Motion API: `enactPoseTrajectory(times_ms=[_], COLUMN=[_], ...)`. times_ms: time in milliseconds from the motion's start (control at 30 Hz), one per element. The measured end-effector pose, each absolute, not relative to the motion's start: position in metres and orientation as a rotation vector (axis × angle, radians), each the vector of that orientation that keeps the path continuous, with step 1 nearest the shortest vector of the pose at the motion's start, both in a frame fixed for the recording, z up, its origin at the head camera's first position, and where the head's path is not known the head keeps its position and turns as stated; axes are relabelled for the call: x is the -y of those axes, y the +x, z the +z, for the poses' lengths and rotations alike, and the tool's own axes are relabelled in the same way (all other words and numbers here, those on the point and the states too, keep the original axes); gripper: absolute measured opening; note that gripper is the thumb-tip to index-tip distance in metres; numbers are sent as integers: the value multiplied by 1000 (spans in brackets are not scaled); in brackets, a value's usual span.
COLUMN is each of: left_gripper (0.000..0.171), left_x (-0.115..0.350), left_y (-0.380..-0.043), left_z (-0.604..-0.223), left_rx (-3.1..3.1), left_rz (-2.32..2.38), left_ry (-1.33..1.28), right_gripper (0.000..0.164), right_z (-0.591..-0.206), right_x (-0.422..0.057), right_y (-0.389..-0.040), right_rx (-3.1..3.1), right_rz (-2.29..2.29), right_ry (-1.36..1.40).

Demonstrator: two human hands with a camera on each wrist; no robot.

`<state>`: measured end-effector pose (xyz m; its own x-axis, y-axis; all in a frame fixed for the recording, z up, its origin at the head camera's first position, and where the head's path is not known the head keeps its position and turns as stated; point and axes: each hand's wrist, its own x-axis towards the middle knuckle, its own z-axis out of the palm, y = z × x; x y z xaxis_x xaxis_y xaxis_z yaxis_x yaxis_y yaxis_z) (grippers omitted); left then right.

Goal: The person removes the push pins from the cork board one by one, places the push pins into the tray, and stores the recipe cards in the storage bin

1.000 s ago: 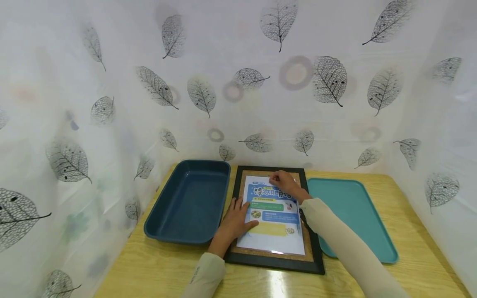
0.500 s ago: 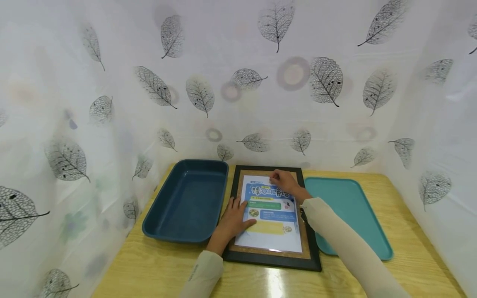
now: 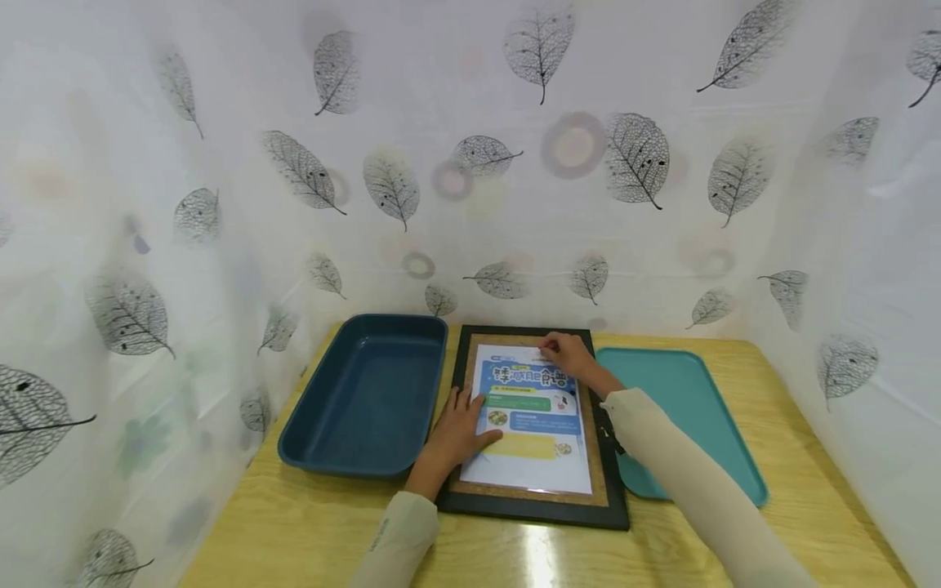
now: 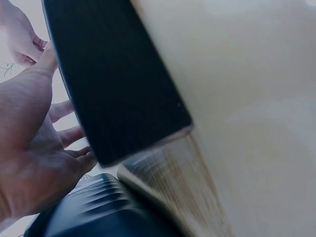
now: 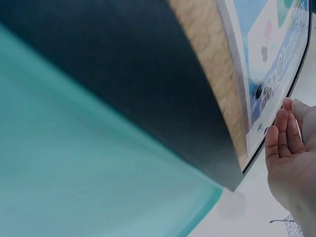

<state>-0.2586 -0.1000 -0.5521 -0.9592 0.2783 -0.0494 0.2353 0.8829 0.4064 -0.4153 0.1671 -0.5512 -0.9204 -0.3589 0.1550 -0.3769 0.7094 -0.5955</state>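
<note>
A printed sheet (image 3: pixel 529 469) with a clear glossy cover lies on a black-framed cork board (image 3: pixel 544 513). Spread fingers of my left hand (image 3: pixel 456 437) rest across the board's left edge, thumb and fingertips on the sheet. In the left wrist view, the frame's underside (image 4: pixel 118 89) hides part of those fingers. My right hand (image 3: pixel 573 358) is at the sheet's top edge, thumb and index tips brought together. The right wrist view shows the fingertips (image 5: pixel 288 111) beside the sheet's end, near a dark round spot (image 5: pixel 258 91). I cannot tell whether a small thing is pinched there.
Left of the board stands a deep dark-blue tub (image 3: pixel 360 408). A shallow teal tray (image 3: pixel 684 416) lies to its right, with the right sleeve (image 3: pixel 684 465) reaching across it. All stand on a wooden table (image 3: pixel 309 523), and a leaf-printed curtain (image 3: pixel 470 245) hangs behind.
My right hand has shifted a little to the right along the sheet's top edge. The left hand stays on the board's left side; the whole view has slid slightly.
</note>
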Motion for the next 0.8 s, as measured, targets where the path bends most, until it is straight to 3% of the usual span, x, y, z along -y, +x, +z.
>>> enactPoseTrajectory(times_ms=[800], left_gripper=[81], left_x=[99], left_y=[-260], left_z=[-552], left_rx=[-2948], left_rz=[615], left_ry=[400], right_gripper=[20], right_z=[-550], right_x=[-224], right_y=[-414], right_rx=[2845], right_rz=[1020], right_ry=[503])
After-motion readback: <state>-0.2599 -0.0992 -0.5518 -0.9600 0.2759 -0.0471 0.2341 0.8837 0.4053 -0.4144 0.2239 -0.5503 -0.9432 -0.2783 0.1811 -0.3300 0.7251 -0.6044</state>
